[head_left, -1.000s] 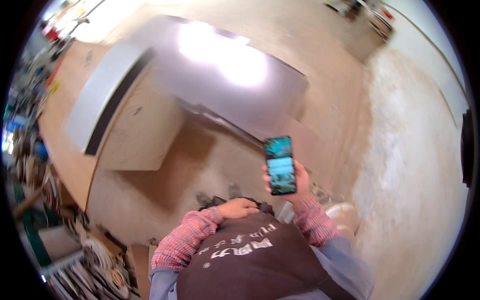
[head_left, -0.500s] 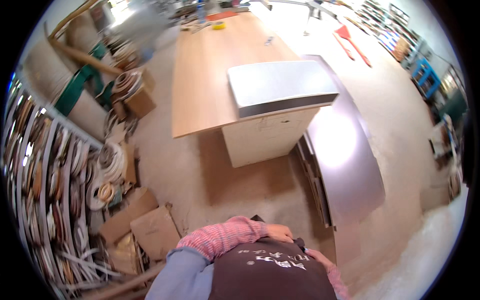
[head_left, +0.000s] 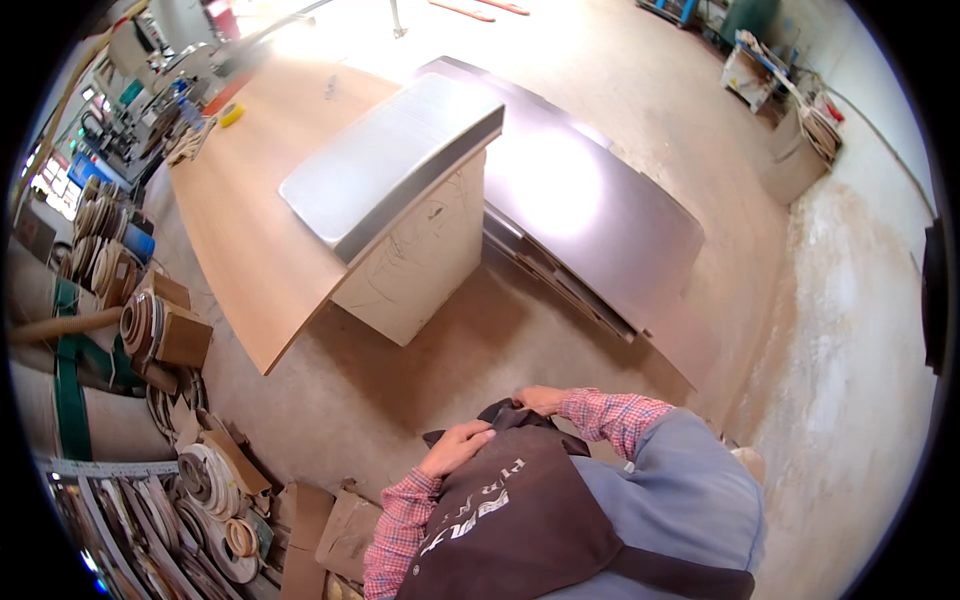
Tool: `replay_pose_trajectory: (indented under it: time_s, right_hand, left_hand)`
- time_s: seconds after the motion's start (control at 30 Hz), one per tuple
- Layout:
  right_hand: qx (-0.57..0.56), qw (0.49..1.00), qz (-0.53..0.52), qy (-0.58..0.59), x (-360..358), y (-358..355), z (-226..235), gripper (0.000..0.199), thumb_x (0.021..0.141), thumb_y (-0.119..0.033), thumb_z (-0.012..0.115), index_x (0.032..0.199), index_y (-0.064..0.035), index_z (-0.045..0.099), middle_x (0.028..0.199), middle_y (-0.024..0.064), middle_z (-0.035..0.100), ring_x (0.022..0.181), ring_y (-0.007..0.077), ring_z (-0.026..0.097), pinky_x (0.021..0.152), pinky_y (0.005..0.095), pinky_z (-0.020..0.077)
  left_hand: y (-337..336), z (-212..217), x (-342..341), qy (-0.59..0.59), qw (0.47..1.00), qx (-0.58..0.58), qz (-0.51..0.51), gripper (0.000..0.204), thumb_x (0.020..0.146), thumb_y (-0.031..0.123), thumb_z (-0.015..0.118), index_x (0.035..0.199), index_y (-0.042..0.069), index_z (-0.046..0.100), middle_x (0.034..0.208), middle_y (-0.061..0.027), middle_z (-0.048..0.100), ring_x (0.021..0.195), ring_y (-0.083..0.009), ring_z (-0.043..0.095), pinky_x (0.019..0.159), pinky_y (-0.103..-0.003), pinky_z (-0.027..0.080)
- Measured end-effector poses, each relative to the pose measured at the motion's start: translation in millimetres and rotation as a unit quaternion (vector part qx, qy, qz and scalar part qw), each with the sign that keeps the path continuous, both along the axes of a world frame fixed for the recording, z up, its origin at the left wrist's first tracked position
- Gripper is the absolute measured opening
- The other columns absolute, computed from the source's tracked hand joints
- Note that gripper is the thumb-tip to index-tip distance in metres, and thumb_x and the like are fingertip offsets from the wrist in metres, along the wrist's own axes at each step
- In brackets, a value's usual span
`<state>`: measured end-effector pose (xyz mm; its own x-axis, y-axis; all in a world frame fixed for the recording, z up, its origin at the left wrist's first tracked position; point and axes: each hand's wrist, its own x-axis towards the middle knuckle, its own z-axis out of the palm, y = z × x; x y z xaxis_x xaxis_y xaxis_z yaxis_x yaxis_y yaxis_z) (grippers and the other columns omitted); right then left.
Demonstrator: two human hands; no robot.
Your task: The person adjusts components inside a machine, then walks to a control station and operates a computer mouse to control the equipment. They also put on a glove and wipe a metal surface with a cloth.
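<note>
Dark-brown apron cloth, printed with white lettering, is touched by outstretched fingers of the left hand; beside them, bunched black fabric is met by the right hand, its grip indiscernible.

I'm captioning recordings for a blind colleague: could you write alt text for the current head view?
A person's left hand and right hand touch the front of the dark apron they wear. Ahead, a grey slab lies on a wood-coloured board, with glossy panels to the right and coiled strips to the left.
</note>
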<state>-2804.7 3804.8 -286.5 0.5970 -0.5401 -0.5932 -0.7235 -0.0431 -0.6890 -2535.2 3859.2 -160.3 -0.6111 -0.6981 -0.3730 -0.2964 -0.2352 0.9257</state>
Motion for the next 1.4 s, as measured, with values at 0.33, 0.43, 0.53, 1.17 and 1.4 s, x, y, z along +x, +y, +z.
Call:
replay_pose_trajectory:
  time_s: [0.33, 0.43, 0.53, 1.17, 1.4]
  right_hand:
    - [0.037, 0.992, -0.122, -0.011, -51, 36, 26, 0.045, 0.089, -0.041, 0.066, 0.105, 0.0002, 0.069, 0.104, 0.0251, 0.071, 0.1, 0.0416, 0.068, 0.083, 0.0493, 0.0526]
    - [0.07, 0.98, -0.182, -0.026, -80, 52, 14, 0.047, 0.091, -0.044, 0.065, 0.11, -0.0013, 0.067, 0.112, 0.0248, 0.069, 0.109, 0.0403, 0.066, 0.088, 0.0482, 0.0513]
    - [0.068, 0.97, -0.23, -0.044, -108, 64, 15, 0.046, 0.091, -0.043, 0.065, 0.114, -0.0041, 0.068, 0.115, 0.0237, 0.069, 0.11, 0.0404, 0.066, 0.091, 0.0476, 0.0513]
    - [-0.187, 0.949, -0.194, -0.164, -59, -91, 102, 0.022, 0.093, -0.007, 0.059, 0.112, 0.0009, 0.068, 0.103, 0.0177, 0.07, 0.094, 0.0299, 0.069, 0.082, 0.0371, 0.0536]
    - [-0.234, 0.897, -0.087, -0.364, 88, -115, 247, 0.016, 0.095, 0.001, 0.055, 0.107, 0.0032, 0.064, 0.104, 0.0123, 0.066, 0.098, 0.02, 0.063, 0.087, 0.0289, 0.0481]
  left_hand:
    - [-12, 4, -43, -0.082, 0.987, -0.125, 0.055, 0.025, 0.09, 0.02, 0.067, 0.092, -0.003, 0.059, 0.087, -0.0166, 0.056, 0.086, -0.0316, 0.056, 0.08, -0.039, 0.045]
    - [-31, 1, -68, -0.111, 0.973, -0.2, 0.025, 0.026, 0.088, 0.019, 0.068, 0.102, -0.002, 0.062, 0.096, -0.0167, 0.059, 0.094, -0.0343, 0.058, 0.085, -0.041, 0.047]
    - [-46, 6, -99, -0.105, 0.971, -0.213, -0.003, 0.026, 0.088, 0.018, 0.068, 0.104, -0.001, 0.063, 0.096, -0.0165, 0.059, 0.095, -0.0345, 0.058, 0.086, -0.04, 0.047]
    - [-63, 1, -106, -0.211, 0.946, -0.242, -0.032, 0.032, 0.092, 0.029, 0.063, 0.114, 0.006, 0.063, 0.107, -0.0178, 0.062, 0.105, -0.0384, 0.06, 0.087, -0.047, 0.051]
    - [-27, -51, -46, -0.193, 0.957, -0.191, 0.104, 0.033, 0.092, 0.032, 0.062, 0.114, 0.008, 0.067, 0.11, -0.0177, 0.064, 0.106, -0.0385, 0.062, 0.087, -0.052, 0.051]
